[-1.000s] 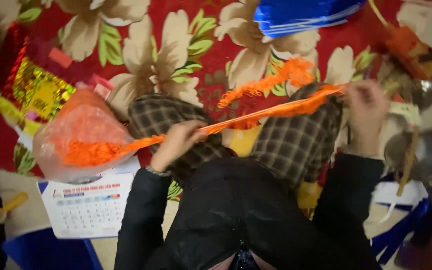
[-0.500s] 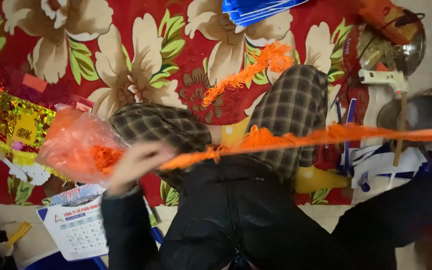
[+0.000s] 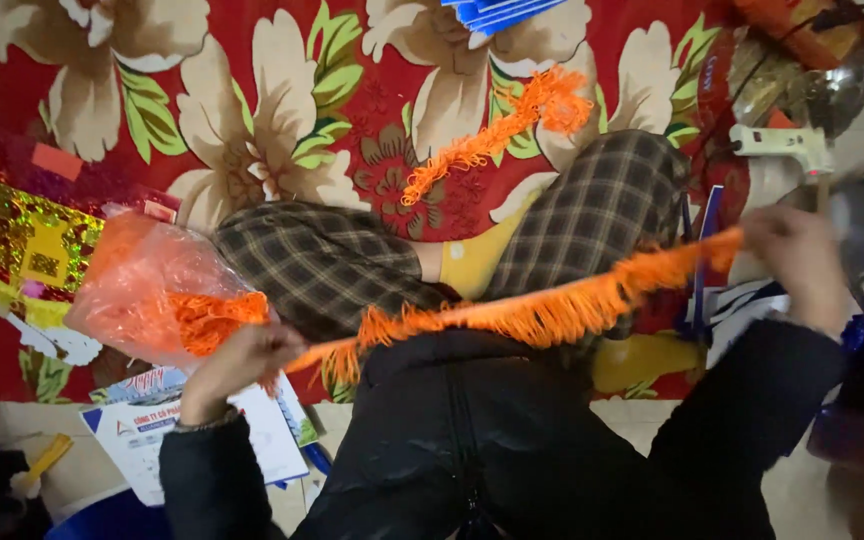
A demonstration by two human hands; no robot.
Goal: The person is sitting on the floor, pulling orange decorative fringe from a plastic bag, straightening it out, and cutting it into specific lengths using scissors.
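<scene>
Left hand (image 3: 237,365) and right hand (image 3: 797,262) each grip orange fringe trim (image 3: 532,315), stretched taut across lap, rising rightward from plastic bag (image 3: 147,290).

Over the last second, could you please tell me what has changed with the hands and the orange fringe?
The right hand has drawn its end of the orange fringe trim outward to the right, and the left hand has dropped lower, beside the plastic bag, so a longer stretch is pulled taut across the lap. Both hands keep their hold. The loose fringe piece on the floral cloth has not moved.
</scene>
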